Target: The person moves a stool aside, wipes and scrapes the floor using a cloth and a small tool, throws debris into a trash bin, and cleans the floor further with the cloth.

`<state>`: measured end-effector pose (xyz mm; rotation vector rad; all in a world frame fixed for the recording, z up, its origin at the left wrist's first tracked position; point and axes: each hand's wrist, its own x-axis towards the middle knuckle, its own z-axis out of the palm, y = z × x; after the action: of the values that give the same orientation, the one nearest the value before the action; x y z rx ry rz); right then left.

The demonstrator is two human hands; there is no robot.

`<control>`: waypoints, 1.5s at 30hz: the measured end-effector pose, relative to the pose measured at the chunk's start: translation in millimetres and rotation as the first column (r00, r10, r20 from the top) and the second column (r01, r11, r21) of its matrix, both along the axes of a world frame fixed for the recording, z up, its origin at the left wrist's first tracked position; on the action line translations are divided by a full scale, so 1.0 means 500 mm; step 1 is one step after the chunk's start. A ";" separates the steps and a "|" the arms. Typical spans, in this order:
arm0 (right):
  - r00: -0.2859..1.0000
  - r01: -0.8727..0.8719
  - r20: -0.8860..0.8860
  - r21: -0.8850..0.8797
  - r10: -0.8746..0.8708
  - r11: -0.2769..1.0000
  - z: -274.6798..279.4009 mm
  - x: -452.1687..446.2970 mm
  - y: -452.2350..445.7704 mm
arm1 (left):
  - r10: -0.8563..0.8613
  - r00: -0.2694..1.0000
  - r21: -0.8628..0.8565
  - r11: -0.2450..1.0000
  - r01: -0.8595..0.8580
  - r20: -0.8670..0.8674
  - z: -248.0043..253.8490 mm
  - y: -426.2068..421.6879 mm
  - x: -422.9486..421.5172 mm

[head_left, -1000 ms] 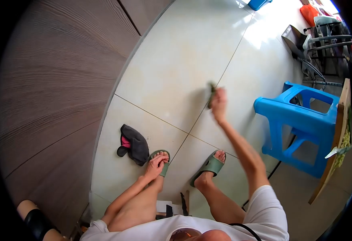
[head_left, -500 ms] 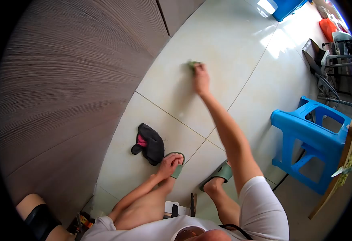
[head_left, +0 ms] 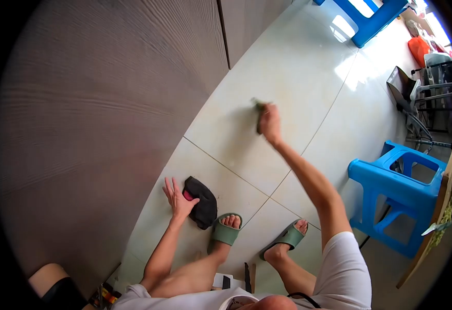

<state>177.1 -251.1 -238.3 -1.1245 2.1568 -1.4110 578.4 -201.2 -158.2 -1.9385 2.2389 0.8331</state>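
My left hand (head_left: 180,200) is spread open at the left edge of a dark cloth item (head_left: 203,204) with a pink inside, its thumb over the item. The cloth lies on the tiled floor (head_left: 236,150) beside my left foot in a green slipper (head_left: 227,233). Farther forward, my right hand (head_left: 271,123) is closed around a dark green object (head_left: 259,109), blurred by motion, above the floor. What exactly the object is cannot be made out.
Right of me stands a blue stool (head_left: 391,199) beside a wooden board (head_left: 442,206) with green bits and a blade on it. A dustpan (head_left: 402,88) and metal frames are behind. Brown wood panels (head_left: 91,129) run along the left. Another blue stool (head_left: 373,23) is at the top.
My left hand has left my left foot and moved to the dark cloth, its fingers now spread. My right hand swung left and forward, then came back a little, still gripping the green object.
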 end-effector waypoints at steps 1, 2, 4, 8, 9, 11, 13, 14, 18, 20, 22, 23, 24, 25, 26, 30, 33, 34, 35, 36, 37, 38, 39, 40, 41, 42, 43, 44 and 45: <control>0.992 0.115 -0.062 0.059 -0.111 0.992 0.002 -0.066 -0.013 | 0.009 1.000 0.020 1.000 -0.010 0.026 -0.010 -0.008 0.003; 0.968 0.192 -0.180 0.079 -0.175 0.978 0.003 -0.124 -0.023 | 0.023 0.998 0.058 0.998 -0.026 0.053 -0.021 -0.011 0.008; 0.919 0.374 -0.186 0.130 -0.348 0.918 -0.009 -0.201 -0.039 | 0.048 0.993 0.127 0.990 -0.062 0.109 -0.044 -0.017 0.018; 0.918 0.368 -0.211 0.144 -0.335 0.918 -0.065 -0.237 -0.110 | -0.014 0.982 0.138 0.990 -0.013 0.190 -0.050 -0.017 0.019; 0.925 0.334 -0.224 0.089 -0.308 0.938 -0.069 -0.224 -0.141 | -0.014 0.981 0.146 0.989 -0.015 0.193 -0.047 -0.019 0.015; 0.959 0.276 -0.109 0.118 -0.263 0.954 -0.061 -0.190 -0.224 | -0.043 0.991 0.102 0.994 0.029 0.130 -0.048 -0.021 0.016; 0.984 0.159 -0.107 0.129 -0.146 0.979 -0.032 -0.130 -0.290 | -0.060 0.992 0.086 0.995 0.051 0.111 -0.042 -0.019 0.021; 0.990 0.073 -0.126 0.124 -0.057 0.990 -0.023 -0.095 -0.305 | -0.060 0.991 0.093 0.994 0.049 0.117 -0.037 -0.022 0.015; 0.958 -0.148 -0.219 0.175 0.185 0.973 -0.024 0.039 -0.298 | -0.061 0.989 0.090 0.995 0.049 0.131 -0.030 -0.024 0.009; 0.942 -0.223 -0.212 0.182 0.259 0.958 -0.008 0.106 -0.271 | -0.037 0.993 0.093 0.995 0.026 0.112 -0.029 -0.024 0.008; 0.928 -0.279 -0.205 0.165 0.310 0.946 -0.002 0.161 -0.238 | -0.031 0.992 0.099 0.995 0.018 0.124 -0.025 -0.026 0.003; 0.918 -0.317 -0.197 0.155 0.344 0.936 -0.001 0.191 -0.221 | -0.018 0.990 0.113 0.994 0.002 0.139 -0.022 -0.027 -0.001; 0.903 -0.362 -0.193 0.143 0.385 0.921 -0.008 0.230 -0.202 | -0.020 0.988 0.120 0.993 0.002 0.151 -0.016 -0.028 -0.002; 0.885 -0.405 -0.192 0.130 0.424 0.905 -0.014 0.270 -0.183 | -0.022 0.987 0.124 0.992 0.002 0.161 -0.014 -0.029 -0.005; 0.866 -0.447 -0.195 0.115 0.461 0.887 -0.023 0.311 -0.164 | -0.023 0.985 0.126 0.992 0.002 0.168 -0.012 -0.031 -0.007; 0.723 -0.675 -0.139 0.064 0.676 0.735 -0.015 0.482 -0.081 | -0.042 0.985 0.114 0.993 0.023 0.170 -0.019 -0.031 -0.004; 0.636 -0.766 -0.027 0.096 0.771 0.635 0.022 0.573 -0.036 | -0.041 0.995 0.156 0.987 0.026 0.092 -0.025 -0.036 -0.001; 0.591 -0.800 -0.001 0.128 0.807 0.586 0.025 0.582 -0.028 | -0.055 0.997 0.176 0.983 0.045 0.053 -0.027 -0.037 0.001; 0.543 -0.831 0.024 0.160 0.839 0.533 0.022 0.592 -0.020 | -0.072 0.997 0.173 0.983 0.064 0.041 -0.031 -0.035 0.006; 0.494 -0.858 0.051 0.190 0.868 0.477 0.043 0.592 -0.016 | -0.053 0.998 0.083 0.995 0.050 0.029 -0.045 -0.023 0.019; 0.537 -0.844 0.204 0.123 0.819 0.523 0.055 0.567 -0.007 | -0.035 0.999 -0.004 0.999 0.035 0.014 -0.060 -0.010 0.032; 0.614 -0.784 0.190 0.038 0.766 0.619 0.050 0.539 0.002 | -0.017 1.000 -0.087 0.996 0.017 -0.002 -0.068 0.007 0.045; 0.707 -0.706 0.143 0.090 0.693 0.702 0.085 0.492 0.011 | 0.091 0.995 -0.066 0.993 -0.093 -0.028 -0.058 0.020 0.036; 0.780 -0.625 0.071 0.020 0.622 0.780 0.076 0.446 0.016 | 0.133 0.972 -0.047 0.988 -0.145 -0.193 -0.051 0.026 0.039; 0.829 -0.559 0.078 0.094 0.554 0.824 0.091 0.388 0.021 | 0.053 0.968 -0.065 0.995 -0.071 -0.246 -0.028 0.037 0.030; 0.906 -0.424 0.026 0.061 0.423 0.904 0.091 0.348 0.022 | -0.030 0.956 -0.087 0.996 0.004 -0.293 0.003 0.046 0.015; 0.941 -0.339 0.026 0.088 0.338 0.937 0.085 0.308 0.024 | -0.122 0.961 -0.060 0.992 0.110 -0.248 0.031 0.056 -0.006; 0.965 -0.257 -0.025 0.080 0.260 0.963 0.068 0.285 0.025 | -0.218 0.954 -0.030 0.976 0.216 -0.204 0.046 0.068 -0.027; 0.967 -0.236 -0.061 0.143 0.247 0.961 0.052 0.275 0.027 | -0.284 0.942 -0.095 0.958 0.270 -0.181 0.037 0.084 -0.035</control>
<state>314.7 -237.3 -212.4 -1.3583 2.0477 -1.1159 560.7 -159.2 -139.8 -1.5704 2.6040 0.9486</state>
